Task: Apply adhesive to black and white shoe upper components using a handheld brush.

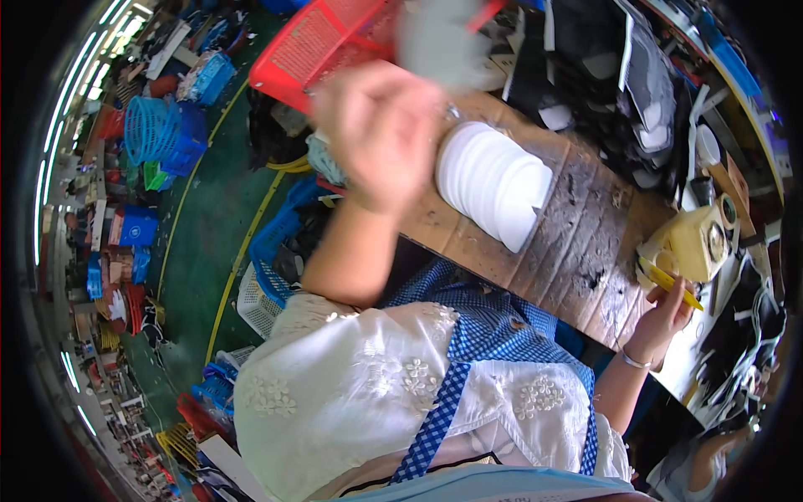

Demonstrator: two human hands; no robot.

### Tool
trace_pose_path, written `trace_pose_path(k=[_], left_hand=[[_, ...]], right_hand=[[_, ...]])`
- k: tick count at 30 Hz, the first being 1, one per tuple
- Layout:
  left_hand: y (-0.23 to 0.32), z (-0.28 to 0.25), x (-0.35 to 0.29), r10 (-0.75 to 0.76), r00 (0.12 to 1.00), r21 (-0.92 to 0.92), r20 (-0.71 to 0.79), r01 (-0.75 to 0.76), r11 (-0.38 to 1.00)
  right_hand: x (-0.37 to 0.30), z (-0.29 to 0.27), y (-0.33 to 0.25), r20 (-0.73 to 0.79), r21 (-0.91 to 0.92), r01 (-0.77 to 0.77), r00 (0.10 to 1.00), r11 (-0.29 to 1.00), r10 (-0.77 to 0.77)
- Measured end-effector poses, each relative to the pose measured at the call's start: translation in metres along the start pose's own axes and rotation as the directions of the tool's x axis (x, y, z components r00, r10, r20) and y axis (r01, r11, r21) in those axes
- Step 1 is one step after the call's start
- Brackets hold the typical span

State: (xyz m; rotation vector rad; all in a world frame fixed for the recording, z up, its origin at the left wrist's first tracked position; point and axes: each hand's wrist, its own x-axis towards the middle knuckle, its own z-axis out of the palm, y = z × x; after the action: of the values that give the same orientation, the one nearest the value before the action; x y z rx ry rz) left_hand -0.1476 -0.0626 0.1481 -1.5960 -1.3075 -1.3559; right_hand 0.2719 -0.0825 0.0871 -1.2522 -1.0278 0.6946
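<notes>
My left hand (381, 134) is raised over the left end of the cardboard-covered table (577, 226) and smeared by motion. Just beyond its fingers is a blurred grey-white piece (443, 42); whether the hand grips it I cannot tell. A fanned stack of curved white pieces (489, 184) lies on the cardboard, right of that hand. At the right, my right hand (661, 316) is closed on a slim yellow handle (676, 287). The handle's far end reaches the opening of a pale yellow plastic container (693, 243), where its tip is hidden.
A red plastic basket (326, 46) stands beyond my left hand. Dark sheet-like pieces (615, 75) with white edges are heaped at the back. A blue basket (280, 243) sits left of the table, beside green floor (201, 243) with yellow lines. Cups and jars (708, 144) crowd the right.
</notes>
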Motion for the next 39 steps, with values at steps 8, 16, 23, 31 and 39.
trace_pose_path(k=[8,16,23,31,39], left_hand=[[-0.001,-0.009,-0.028,0.048,0.768,0.037,0.639,-0.093,0.995],[0.049,0.036,-0.091,0.534,0.304,-0.535,0.789,-0.087,0.84],[0.091,0.041,-0.104,0.481,0.576,-0.577,0.661,-0.02,0.817],[0.108,0.016,-0.107,0.229,0.657,-0.605,0.718,0.426,0.673],[0.082,0.035,-0.079,-0.105,0.703,-0.491,0.703,0.587,0.644]], right_hand=[[-0.02,-0.015,0.015,-0.031,0.032,0.043,0.999,0.999,-0.042],[0.015,-0.027,-0.004,-0.092,-0.173,0.112,0.987,0.979,-0.129],[0.056,-0.067,0.04,0.302,-0.821,0.403,0.908,0.405,-0.292],[0.036,-0.036,-0.014,-0.049,-0.359,-0.25,0.967,0.899,0.25],[-0.001,0.063,0.025,0.49,-0.399,0.404,0.853,0.823,-0.181]])
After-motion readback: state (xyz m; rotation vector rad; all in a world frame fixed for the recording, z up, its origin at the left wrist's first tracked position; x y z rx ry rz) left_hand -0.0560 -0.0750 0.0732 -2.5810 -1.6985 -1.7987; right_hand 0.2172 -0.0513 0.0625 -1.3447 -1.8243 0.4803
